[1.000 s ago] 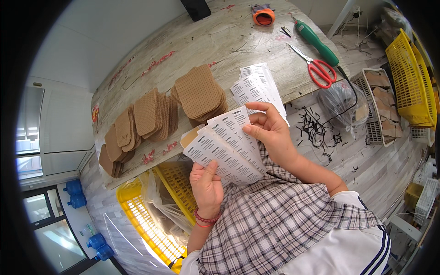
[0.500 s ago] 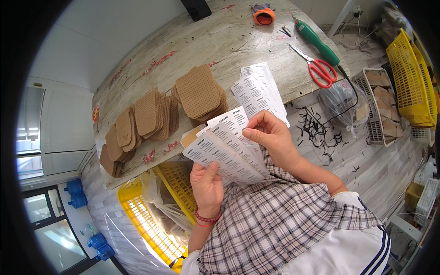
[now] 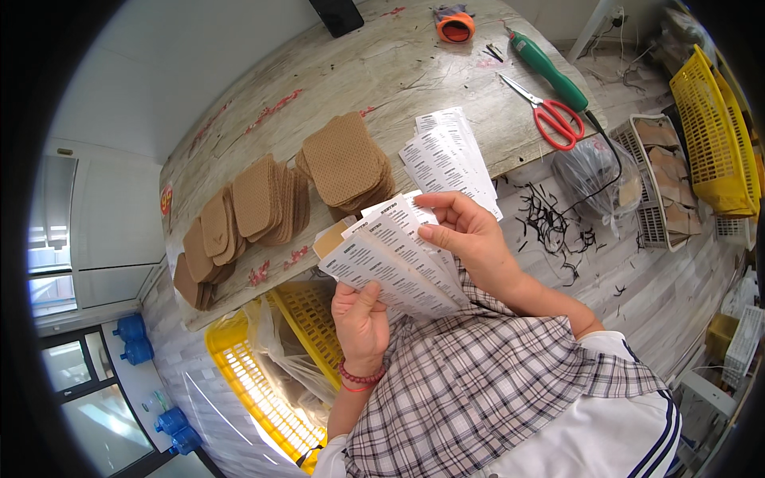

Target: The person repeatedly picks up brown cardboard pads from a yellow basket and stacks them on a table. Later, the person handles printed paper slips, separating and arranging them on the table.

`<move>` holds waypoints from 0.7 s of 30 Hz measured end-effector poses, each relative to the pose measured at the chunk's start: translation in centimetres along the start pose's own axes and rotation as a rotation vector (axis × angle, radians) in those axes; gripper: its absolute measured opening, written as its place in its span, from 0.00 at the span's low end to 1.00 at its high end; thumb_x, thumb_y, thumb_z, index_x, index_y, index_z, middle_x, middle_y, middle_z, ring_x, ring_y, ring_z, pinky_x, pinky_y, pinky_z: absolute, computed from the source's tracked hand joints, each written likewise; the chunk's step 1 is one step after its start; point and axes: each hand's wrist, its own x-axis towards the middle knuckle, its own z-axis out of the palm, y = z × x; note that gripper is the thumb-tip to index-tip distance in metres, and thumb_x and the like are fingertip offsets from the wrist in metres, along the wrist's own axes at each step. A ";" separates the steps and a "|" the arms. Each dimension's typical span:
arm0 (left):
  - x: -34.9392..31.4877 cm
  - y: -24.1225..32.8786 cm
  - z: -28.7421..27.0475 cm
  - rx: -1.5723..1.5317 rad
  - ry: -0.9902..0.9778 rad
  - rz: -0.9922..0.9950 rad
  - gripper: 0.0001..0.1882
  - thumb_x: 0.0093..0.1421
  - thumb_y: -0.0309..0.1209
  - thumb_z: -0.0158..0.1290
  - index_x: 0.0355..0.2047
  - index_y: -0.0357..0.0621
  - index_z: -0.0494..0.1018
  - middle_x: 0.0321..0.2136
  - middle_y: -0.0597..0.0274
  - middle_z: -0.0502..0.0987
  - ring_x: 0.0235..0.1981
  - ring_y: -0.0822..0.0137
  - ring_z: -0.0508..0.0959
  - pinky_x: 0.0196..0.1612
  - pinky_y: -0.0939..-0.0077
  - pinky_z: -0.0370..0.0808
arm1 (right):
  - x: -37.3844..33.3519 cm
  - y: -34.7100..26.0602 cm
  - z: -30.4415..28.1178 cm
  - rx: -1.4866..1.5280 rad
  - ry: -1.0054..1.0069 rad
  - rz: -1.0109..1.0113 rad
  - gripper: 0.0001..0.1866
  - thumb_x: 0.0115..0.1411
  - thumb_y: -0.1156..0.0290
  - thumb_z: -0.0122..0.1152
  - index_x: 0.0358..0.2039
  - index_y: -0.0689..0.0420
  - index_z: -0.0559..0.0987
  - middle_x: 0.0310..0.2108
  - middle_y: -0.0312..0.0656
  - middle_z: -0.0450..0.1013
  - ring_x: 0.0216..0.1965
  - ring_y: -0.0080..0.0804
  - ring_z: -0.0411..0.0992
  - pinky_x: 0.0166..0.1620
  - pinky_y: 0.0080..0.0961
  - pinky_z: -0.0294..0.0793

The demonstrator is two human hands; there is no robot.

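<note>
My left hand [image 3: 360,323] grips a fan of white printed label sheets [image 3: 382,263] from below, thumb on top, over my lap. A tan card edge [image 3: 329,239] shows at the fan's left side. At the fan's upper right, my right hand [image 3: 470,239] is closed, thumb and fingers pinching the edge of one sheet. Just beyond, a second spread of white label sheets [image 3: 450,159] lies on the table's near edge. Left of it stands a stack of brown textured rounded pieces [image 3: 343,155], and more such pieces [image 3: 259,195] lean in overlapping piles along the table.
Red-handled scissors [image 3: 558,123], a green corded tool [image 3: 550,68] and an orange tape roll [image 3: 456,28] lie on the far right of the table [image 3: 319,80]. A yellow basket [image 3: 255,390] stands below the left edge. Black scraps [image 3: 550,227] litter the floor, near a plastic bag [image 3: 598,179].
The top sheet's upper corner has shifted left in the fan. My right hand's fingers have straightened a little at the sheets' edge; my left hand keeps its hold.
</note>
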 end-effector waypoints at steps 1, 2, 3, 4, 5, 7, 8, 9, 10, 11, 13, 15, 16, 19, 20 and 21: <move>0.0 -0.1 -0.1 0.001 0.001 0.004 0.16 0.63 0.18 0.49 0.52 0.36 0.69 0.50 0.53 0.76 0.50 0.64 0.76 0.57 0.68 0.70 | 0.0 0.0 -0.1 -0.015 0.001 -0.019 0.13 0.61 0.76 0.59 0.46 0.64 0.75 0.40 0.39 0.76 0.41 0.20 0.73 0.46 0.16 0.72; 0.1 -0.1 -0.2 0.003 0.002 0.008 0.16 0.63 0.18 0.49 0.52 0.36 0.69 0.50 0.53 0.75 0.50 0.64 0.76 0.57 0.68 0.70 | -0.1 0.0 -0.2 -0.031 0.002 -0.038 0.13 0.61 0.77 0.59 0.46 0.64 0.76 0.40 0.39 0.76 0.41 0.20 0.73 0.46 0.17 0.72; 0.1 -0.1 -0.3 0.008 0.005 0.006 0.16 0.63 0.18 0.49 0.52 0.36 0.69 0.50 0.53 0.76 0.50 0.64 0.76 0.57 0.68 0.70 | -0.1 -0.2 -0.2 -0.061 -0.006 -0.004 0.12 0.61 0.77 0.60 0.45 0.64 0.77 0.39 0.38 0.77 0.40 0.19 0.73 0.45 0.17 0.72; 0.1 -0.2 -0.5 0.013 0.008 0.002 0.16 0.63 0.18 0.49 0.52 0.36 0.69 0.50 0.54 0.76 0.50 0.64 0.76 0.57 0.68 0.70 | -0.2 -0.3 -0.3 -0.092 -0.011 0.029 0.11 0.61 0.76 0.60 0.44 0.64 0.78 0.38 0.38 0.77 0.39 0.19 0.73 0.45 0.16 0.73; 0.1 -0.2 -0.6 0.018 0.012 -0.001 0.16 0.63 0.18 0.49 0.52 0.36 0.69 0.50 0.54 0.76 0.50 0.64 0.76 0.57 0.68 0.70 | -0.3 -0.5 -0.3 -0.122 -0.017 0.063 0.10 0.61 0.76 0.60 0.43 0.64 0.79 0.37 0.37 0.78 0.39 0.19 0.73 0.44 0.16 0.73; 0.3 -0.3 -0.7 0.017 0.007 0.001 0.16 0.63 0.18 0.49 0.52 0.36 0.69 0.49 0.54 0.76 0.50 0.64 0.75 0.57 0.69 0.70 | -0.5 -0.9 0.1 -0.104 0.009 0.050 0.08 0.60 0.76 0.61 0.40 0.64 0.80 0.35 0.36 0.78 0.37 0.18 0.73 0.42 0.15 0.73; 0.3 -0.3 -0.7 0.016 0.005 0.004 0.16 0.63 0.18 0.49 0.52 0.36 0.69 0.49 0.54 0.76 0.50 0.65 0.75 0.57 0.69 0.70 | -0.5 -1.0 0.3 -0.095 0.021 0.043 0.08 0.60 0.76 0.61 0.39 0.64 0.81 0.34 0.35 0.78 0.36 0.17 0.73 0.41 0.14 0.73; 0.3 -0.3 -0.7 0.008 0.004 -0.002 0.16 0.63 0.18 0.49 0.52 0.36 0.69 0.49 0.54 0.76 0.50 0.65 0.75 0.57 0.69 0.70 | -0.5 -1.1 0.1 -0.136 0.011 0.057 0.07 0.60 0.76 0.62 0.38 0.64 0.81 0.34 0.35 0.78 0.36 0.17 0.73 0.41 0.14 0.73; 0.3 -0.3 -0.8 0.000 0.004 -0.009 0.16 0.63 0.18 0.49 0.52 0.36 0.69 0.50 0.54 0.76 0.50 0.65 0.75 0.57 0.69 0.70 | -0.5 -1.0 -0.1 -0.178 0.001 0.072 0.07 0.60 0.75 0.62 0.37 0.64 0.81 0.33 0.35 0.79 0.36 0.17 0.73 0.41 0.14 0.73; 0.3 -0.4 -0.8 -0.009 0.004 -0.016 0.16 0.63 0.18 0.49 0.52 0.36 0.69 0.50 0.54 0.76 0.50 0.65 0.75 0.57 0.69 0.70 | -0.5 -1.0 -0.2 -0.219 -0.008 0.087 0.07 0.59 0.75 0.63 0.37 0.64 0.82 0.33 0.35 0.79 0.35 0.17 0.73 0.40 0.13 0.73; 0.3 -0.4 -0.9 -0.001 0.001 -0.014 0.16 0.63 0.18 0.49 0.52 0.36 0.69 0.50 0.54 0.75 0.50 0.65 0.75 0.57 0.69 0.70 | -0.4 -0.6 -0.4 -0.251 -0.011 0.043 0.08 0.59 0.74 0.63 0.37 0.64 0.82 0.31 0.35 0.79 0.33 0.17 0.74 0.37 0.13 0.73; 0.3 -0.5 -1.0 0.001 -0.005 -0.012 0.17 0.63 0.18 0.49 0.52 0.36 0.69 0.50 0.54 0.75 0.51 0.65 0.75 0.57 0.69 0.70 | -0.3 -0.1 -0.6 -0.299 -0.021 -0.018 0.08 0.59 0.74 0.62 0.38 0.64 0.81 0.30 0.36 0.79 0.33 0.17 0.74 0.36 0.13 0.74; 0.3 -0.4 -1.0 -0.002 -0.008 -0.010 0.17 0.63 0.18 0.49 0.52 0.36 0.69 0.50 0.54 0.75 0.51 0.65 0.75 0.57 0.68 0.70 | -0.3 0.2 -0.7 -0.332 -0.029 -0.056 0.08 0.60 0.75 0.62 0.38 0.64 0.81 0.31 0.36 0.79 0.34 0.17 0.74 0.36 0.14 0.74; 0.4 -0.4 -1.2 -0.003 0.004 0.003 0.18 0.63 0.18 0.49 0.53 0.36 0.68 0.51 0.54 0.75 0.51 0.64 0.75 0.57 0.68 0.70 | -0.2 0.3 -0.2 -0.288 -0.013 -0.160 0.09 0.60 0.78 0.59 0.42 0.63 0.80 0.35 0.39 0.79 0.36 0.18 0.74 0.39 0.15 0.74; 0.5 -0.5 -1.2 -0.003 0.012 0.008 0.18 0.63 0.18 0.49 0.54 0.36 0.68 0.51 0.54 0.75 0.51 0.64 0.75 0.57 0.67 0.70 | -0.1 0.3 0.0 -0.249 0.000 -0.193 0.10 0.61 0.79 0.58 0.43 0.62 0.80 0.36 0.40 0.79 0.37 0.19 0.75 0.41 0.15 0.74; 0.5 -0.4 -1.3 -0.005 0.006 0.001 0.18 0.63 0.18 0.49 0.54 0.36 0.68 0.51 0.54 0.75 0.52 0.64 0.75 0.57 0.67 0.70 | -0.3 -0.1 0.1 -0.218 -0.016 -0.179 0.12 0.61 0.80 0.57 0.45 0.62 0.79 0.38 0.40 0.78 0.39 0.19 0.75 0.42 0.15 0.74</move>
